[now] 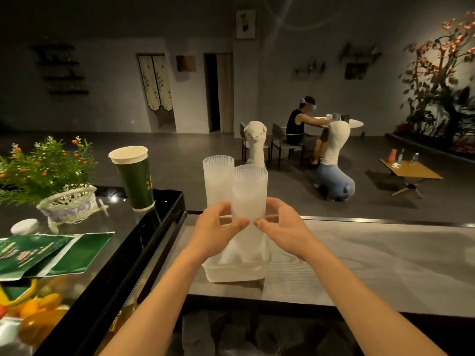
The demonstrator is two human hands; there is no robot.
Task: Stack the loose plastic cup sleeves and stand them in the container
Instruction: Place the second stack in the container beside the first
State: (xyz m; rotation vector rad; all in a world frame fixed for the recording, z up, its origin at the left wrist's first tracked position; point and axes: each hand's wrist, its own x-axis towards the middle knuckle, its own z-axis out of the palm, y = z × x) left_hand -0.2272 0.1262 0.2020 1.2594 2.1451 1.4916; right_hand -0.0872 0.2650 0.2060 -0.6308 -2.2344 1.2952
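Fingers (222, 210), left hand (214, 228): curled on the front sleeve stack (248, 191), thumb on its near face. Rear sleeve stack (218, 176): upright, at eleven o'clock of the front one. Right hand (284, 228): fingers clasp the same front stack. Both stacks stand in the container (232, 273). Judged nearly done; only letting go is left.

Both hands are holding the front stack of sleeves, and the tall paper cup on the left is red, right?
Not quite. The head view shows the tall paper cup is dark green, not red. The rest is right: the left hand and the right hand both hold the front stack of sleeves.
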